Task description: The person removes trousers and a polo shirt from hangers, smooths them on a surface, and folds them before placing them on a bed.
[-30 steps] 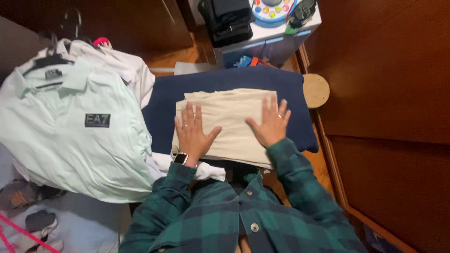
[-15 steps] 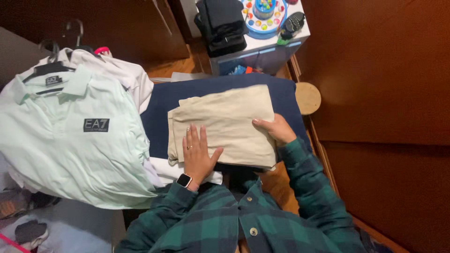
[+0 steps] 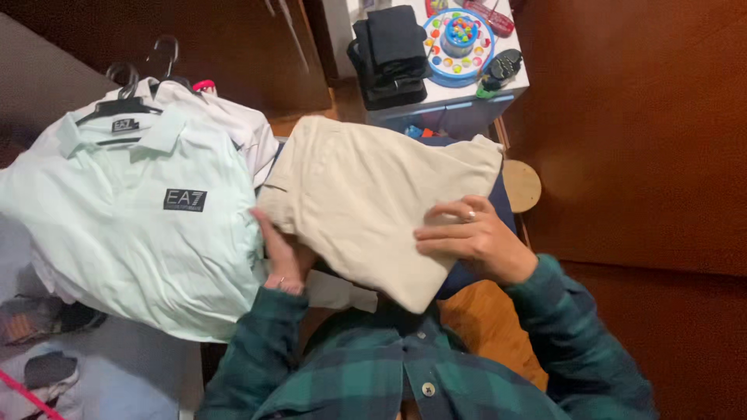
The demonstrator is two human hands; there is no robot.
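A folded beige garment [image 3: 366, 194] is lifted off the dark blue padded board [image 3: 502, 204] and tilted toward me. My left hand [image 3: 280, 260] grips its lower left edge from underneath, with the fingers partly hidden by the cloth. My right hand [image 3: 475, 237] holds its right side, fingers spread over the top and a ring showing. Only a narrow strip of the blue board shows past the garment's right edge.
A pale mint polo shirt [image 3: 132, 218] on a black hanger lies at left over white shirts. A white cabinet [image 3: 436, 93] at the back carries a black bag [image 3: 389, 54] and a colourful toy [image 3: 459, 35]. A round wooden stool [image 3: 521, 185] stands at right, beside a dark wooden wall.
Both hands went from pressing flat on the folded beige garment to gripping its sides. The garment has come up off the blue board and now covers most of it.
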